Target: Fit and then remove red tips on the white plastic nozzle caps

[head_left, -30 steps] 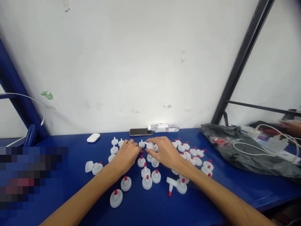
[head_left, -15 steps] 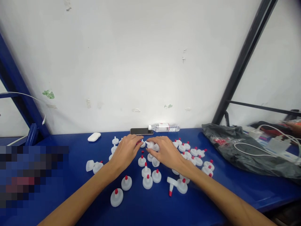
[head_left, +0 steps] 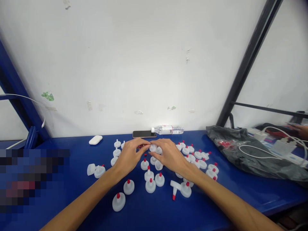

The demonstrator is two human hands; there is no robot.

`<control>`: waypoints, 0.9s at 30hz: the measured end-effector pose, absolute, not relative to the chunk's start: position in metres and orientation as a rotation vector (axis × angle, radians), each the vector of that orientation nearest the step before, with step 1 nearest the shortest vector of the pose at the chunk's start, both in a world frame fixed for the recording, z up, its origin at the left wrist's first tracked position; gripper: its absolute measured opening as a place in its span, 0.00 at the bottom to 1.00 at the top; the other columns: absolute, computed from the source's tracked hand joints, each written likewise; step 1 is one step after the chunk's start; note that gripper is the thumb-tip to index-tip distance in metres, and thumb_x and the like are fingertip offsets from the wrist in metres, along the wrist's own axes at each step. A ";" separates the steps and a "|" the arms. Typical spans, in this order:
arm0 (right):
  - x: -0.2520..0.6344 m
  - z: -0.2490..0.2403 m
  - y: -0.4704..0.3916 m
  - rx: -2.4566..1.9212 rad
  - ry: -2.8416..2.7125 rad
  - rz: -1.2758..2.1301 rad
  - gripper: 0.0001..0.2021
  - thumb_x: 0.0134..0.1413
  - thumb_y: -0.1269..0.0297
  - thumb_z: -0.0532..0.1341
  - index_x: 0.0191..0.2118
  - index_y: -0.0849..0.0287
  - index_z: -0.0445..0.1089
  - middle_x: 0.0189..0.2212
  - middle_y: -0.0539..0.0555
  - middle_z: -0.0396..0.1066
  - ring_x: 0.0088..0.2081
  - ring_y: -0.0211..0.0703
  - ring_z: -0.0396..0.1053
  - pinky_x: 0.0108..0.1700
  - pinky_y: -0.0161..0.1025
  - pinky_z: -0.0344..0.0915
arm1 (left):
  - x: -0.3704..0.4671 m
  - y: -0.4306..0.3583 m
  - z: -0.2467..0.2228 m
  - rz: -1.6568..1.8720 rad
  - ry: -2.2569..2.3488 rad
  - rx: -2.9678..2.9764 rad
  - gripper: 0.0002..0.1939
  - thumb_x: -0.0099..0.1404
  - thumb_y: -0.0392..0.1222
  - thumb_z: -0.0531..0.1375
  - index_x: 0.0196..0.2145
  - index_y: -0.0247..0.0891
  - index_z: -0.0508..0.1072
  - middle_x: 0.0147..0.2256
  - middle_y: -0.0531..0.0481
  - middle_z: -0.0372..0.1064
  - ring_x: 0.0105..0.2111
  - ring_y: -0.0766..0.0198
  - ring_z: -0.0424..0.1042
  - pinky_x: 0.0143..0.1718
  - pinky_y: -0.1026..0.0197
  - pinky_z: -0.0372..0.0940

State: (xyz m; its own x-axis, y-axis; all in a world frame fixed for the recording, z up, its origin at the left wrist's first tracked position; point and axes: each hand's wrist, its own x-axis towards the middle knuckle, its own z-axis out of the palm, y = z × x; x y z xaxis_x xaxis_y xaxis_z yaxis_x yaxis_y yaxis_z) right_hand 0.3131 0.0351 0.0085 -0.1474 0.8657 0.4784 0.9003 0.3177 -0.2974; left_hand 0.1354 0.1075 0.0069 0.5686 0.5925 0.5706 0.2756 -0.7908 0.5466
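My right hand holds a translucent white nozzle cap between thumb and fingers, its spout pointing left. My left hand is closed in a pinch at that spout's tip. A bit of red shows between its thumb and fingers, a small red tip cap, mostly hidden by them. Below the hands lies a loose red tip cap on the blue table. Nearby stands a nozzle cap with a red tip. Several bare nozzle caps sit left of my left hand.
Several red-tipped nozzle caps are grouped at right, and one lies on its side. A phone, a water bottle and a white case lie along the wall. A dark plastic bag with cables covers the right side.
My left hand has moved right, bringing its fingertips to the spout of the nozzle cap. My right hand stays in nearly the same place, still holding the nozzle cap.
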 end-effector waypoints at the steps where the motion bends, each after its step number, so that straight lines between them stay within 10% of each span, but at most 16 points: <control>1: 0.313 0.008 0.035 -1.550 -2.015 -0.079 0.15 0.60 0.63 0.65 0.52 0.57 0.73 0.46 0.56 0.77 0.49 0.51 0.73 0.53 0.47 0.65 | 0.136 0.108 0.005 1.092 0.694 2.420 0.10 0.70 0.44 0.57 0.39 0.43 0.79 0.37 0.53 0.78 0.37 0.62 0.75 0.40 0.59 0.69; 11: 0.314 0.012 0.032 -1.250 -1.818 0.237 0.21 0.59 0.73 0.58 0.57 0.52 0.66 0.53 0.53 0.72 0.50 0.44 0.73 0.53 0.42 0.69 | 0.137 0.111 0.000 1.241 0.606 2.464 0.07 0.70 0.42 0.59 0.41 0.42 0.77 0.39 0.52 0.76 0.34 0.64 0.73 0.38 0.60 0.68; 27: 0.311 0.015 0.033 -1.013 -1.505 1.010 0.22 0.57 0.57 0.66 0.54 0.54 0.64 0.48 0.56 0.74 0.46 0.46 0.75 0.46 0.41 0.73 | 0.137 0.108 -0.008 1.438 0.356 2.699 0.08 0.71 0.36 0.55 0.44 0.40 0.74 0.38 0.47 0.74 0.38 0.62 0.73 0.39 0.58 0.70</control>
State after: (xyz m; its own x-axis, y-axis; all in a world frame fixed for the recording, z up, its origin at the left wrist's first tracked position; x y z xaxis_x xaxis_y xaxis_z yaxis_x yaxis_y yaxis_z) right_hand 0.3115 0.0327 0.0145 -0.1308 0.9504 0.2820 0.0990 0.2956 -0.9502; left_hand 0.1367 0.1080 -0.0081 0.5376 0.2316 0.8108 0.1733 -0.9714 0.1625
